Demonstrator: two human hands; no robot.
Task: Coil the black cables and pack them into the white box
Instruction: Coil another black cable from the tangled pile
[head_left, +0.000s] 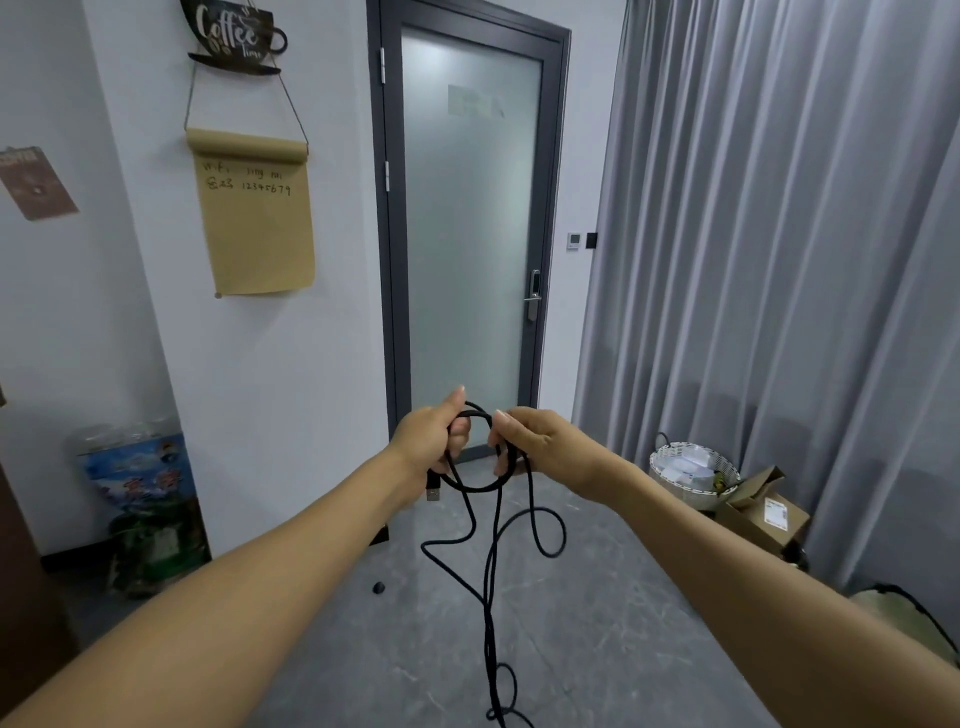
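Observation:
A black cable (490, 577) hangs from my two hands, held out in front of me at chest height. My left hand (429, 441) grips a small loop of the cable, and a USB plug (433, 488) dangles just below that hand. My right hand (540, 446) pinches the other side of the same loop. The rest of the cable drops in loose bends to the grey floor at the bottom edge. No white box shows in this view.
A frosted glass door (470, 234) stands straight ahead and grey curtains (779, 260) hang on the right. A white woven basket (693, 474) and an open cardboard box (766, 514) sit at the right. Packaged goods (145, 499) stand by the left wall. A small black object (378, 587) lies on the floor.

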